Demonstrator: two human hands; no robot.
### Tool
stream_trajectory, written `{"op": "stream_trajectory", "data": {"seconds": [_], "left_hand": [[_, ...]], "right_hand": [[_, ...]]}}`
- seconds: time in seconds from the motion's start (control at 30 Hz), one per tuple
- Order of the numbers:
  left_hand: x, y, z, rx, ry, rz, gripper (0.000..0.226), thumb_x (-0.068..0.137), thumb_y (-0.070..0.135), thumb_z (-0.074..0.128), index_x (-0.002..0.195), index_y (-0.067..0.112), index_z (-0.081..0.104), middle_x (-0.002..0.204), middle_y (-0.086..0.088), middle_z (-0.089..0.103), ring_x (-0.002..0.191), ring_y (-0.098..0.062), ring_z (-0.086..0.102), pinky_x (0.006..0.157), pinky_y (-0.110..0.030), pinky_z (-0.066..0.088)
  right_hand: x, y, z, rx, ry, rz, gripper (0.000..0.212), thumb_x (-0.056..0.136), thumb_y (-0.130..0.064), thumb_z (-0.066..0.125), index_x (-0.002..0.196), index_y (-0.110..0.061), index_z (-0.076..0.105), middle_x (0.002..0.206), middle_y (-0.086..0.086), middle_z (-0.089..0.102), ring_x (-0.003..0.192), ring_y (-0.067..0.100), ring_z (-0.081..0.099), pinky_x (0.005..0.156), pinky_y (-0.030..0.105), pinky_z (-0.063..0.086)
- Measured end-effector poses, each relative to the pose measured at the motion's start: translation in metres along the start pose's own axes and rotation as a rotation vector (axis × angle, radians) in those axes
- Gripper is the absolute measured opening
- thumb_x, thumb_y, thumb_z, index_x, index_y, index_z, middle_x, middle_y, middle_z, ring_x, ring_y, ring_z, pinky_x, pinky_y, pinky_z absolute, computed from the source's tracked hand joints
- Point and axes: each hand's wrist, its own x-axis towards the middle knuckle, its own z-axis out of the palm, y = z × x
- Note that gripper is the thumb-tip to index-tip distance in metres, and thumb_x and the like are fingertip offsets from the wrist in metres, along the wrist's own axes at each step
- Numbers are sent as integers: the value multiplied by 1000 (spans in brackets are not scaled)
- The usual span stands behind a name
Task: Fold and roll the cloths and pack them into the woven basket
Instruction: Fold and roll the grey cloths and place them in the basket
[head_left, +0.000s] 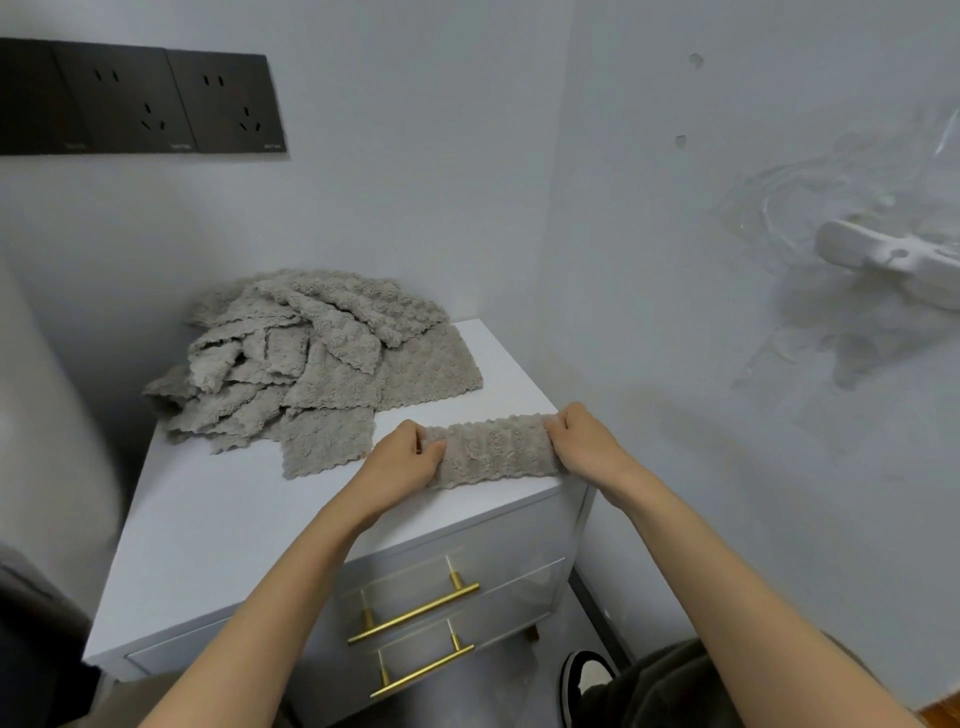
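Folded cloth (493, 449) is lying as a long narrow strip on the near right corner of the surface (208, 545), running along its front edge. Left hand (402, 457) is gripping the strip's left end, fingers curled over the fabric. Right hand (582, 441) is gripping the right end, right at the surface's right edge. The hands are sitting apart, one at each end, with the strip stretching between them. Both forearms are reaching in from below.

Pile of cloths (311, 358) is sprawling loose over the far left part of the surface, backing up against the wall (415, 208). It is the same grey-beige textured fabric with wavy edges. One flat cloth at the pile's near edge is lying just beside the left hand, crowding that end of the strip; cannot tell whether it is touching the hand.

The surface is topping a white cabinet (493, 540). Two brass handles (415, 613) are showing on its drawer fronts below the hands. Dark sockets (140, 98) are sitting on the wall, upper left. A white fitting (893, 265) is sticking out from the right-hand wall. A dark shoe (582, 680) is showing on the floor, lower right.
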Motion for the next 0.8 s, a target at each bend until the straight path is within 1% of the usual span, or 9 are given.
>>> {"op": "stream_trajectory", "data": {"seconds": [0.07,0.13,0.2,0.27,0.33,0.43,0.53,0.67,0.8], "left_hand": [[-5,7,1,-111,-15,-7,19,98,23,47,83,14,41,73,1,44,64,-11,40,61,-25,34],[-11,16,0,-320,-45,-27,19,98,20,49,82,14,41,73,0,45,66,-12,45,71,-29,43],[-18,24,-3,-504,-87,-31,19,98,17,49,81,12,42,71,-1,50,64,-11,53,74,-29,49],[-29,32,-4,-639,-127,-21,20,98,13,49,79,11,43,60,5,56,56,-5,58,69,-27,53],[-38,38,-1,-734,-170,-18,21,97,7,50,77,11,42,51,9,55,51,-3,58,63,-24,55],[-56,50,6,-828,-247,-10,23,95,2,50,75,12,42,54,7,56,53,-3,58,57,-22,54],[-73,66,16,-881,-345,-2,25,93,1,51,72,12,43,65,0,60,61,-7,62,59,-23,55],[-89,88,32,-884,-459,18,29,93,2,50,68,12,42,65,1,60,64,-8,63,61,-24,55],[-102,111,57,-829,-545,24,30,93,3,50,66,14,41,65,2,58,62,-7,61,62,-25,56]], "right_hand": [[-6,-3,-4,103,59,4,17,102,-21,33,95,-8,43,84,1,47,75,15,48,69,32,45],[-13,-7,-11,251,119,1,18,102,-24,35,105,-7,42,96,3,51,88,18,55,79,39,53],[-25,-11,-18,368,173,-28,16,101,-25,38,102,-9,43,97,2,52,84,15,56,70,32,56],[-39,-13,-26,429,245,-67,12,98,-23,42,96,-12,44,90,0,51,74,11,53,58,25,51],[-52,-11,-33,457,316,-105,9,96,-20,44,88,-16,44,84,-1,47,67,11,47,53,24,42],[-80,-6,-47,513,385,-130,14,93,-17,46,79,-20,44,78,-3,44,62,9,42,50,22,37],[-111,2,-62,607,429,-118,19,91,-14,48,74,-19,44,71,-8,44,50,-3,44,41,15,37],[-147,15,-79,657,496,-71,27,89,-13,48,66,-22,39,60,-14,38,50,1,39,43,17,38],[-183,33,-97,658,583,-23,28,90,-13,45,67,-22,33,63,-10,33,56,7,32,49,21,33]]}}
